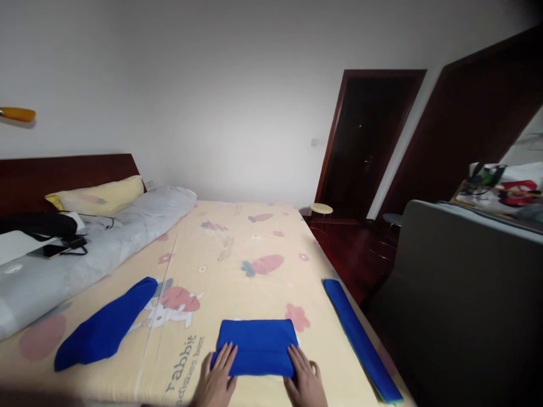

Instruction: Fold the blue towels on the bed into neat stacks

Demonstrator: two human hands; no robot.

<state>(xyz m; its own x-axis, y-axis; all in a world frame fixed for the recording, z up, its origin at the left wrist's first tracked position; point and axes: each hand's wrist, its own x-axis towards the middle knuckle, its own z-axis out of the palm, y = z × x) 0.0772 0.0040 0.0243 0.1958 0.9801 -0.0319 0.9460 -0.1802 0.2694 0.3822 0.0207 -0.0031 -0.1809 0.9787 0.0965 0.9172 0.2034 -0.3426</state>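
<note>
A folded blue cloth (258, 347) lies flat as a rectangle near the front edge of the bed. On its left side rests my left hand (218, 376), fingers stretched out over the corner. My right hand (306, 376) lies on the cloth's right edge, its fingers also extended. To the left, a loosely bunched blue cloth (106, 328) is spread on the sheet. A long, narrow blue strip of folded cloth (360, 339) runs along the bed's right edge.
The bed (237, 294) has a patterned yellow sheet. A grey quilt (139, 226), a yellow pillow (106, 195) and a phone (53, 250) are at the left. Beyond the right edge stand a stool (321, 209) and a dark grey panel (458, 299).
</note>
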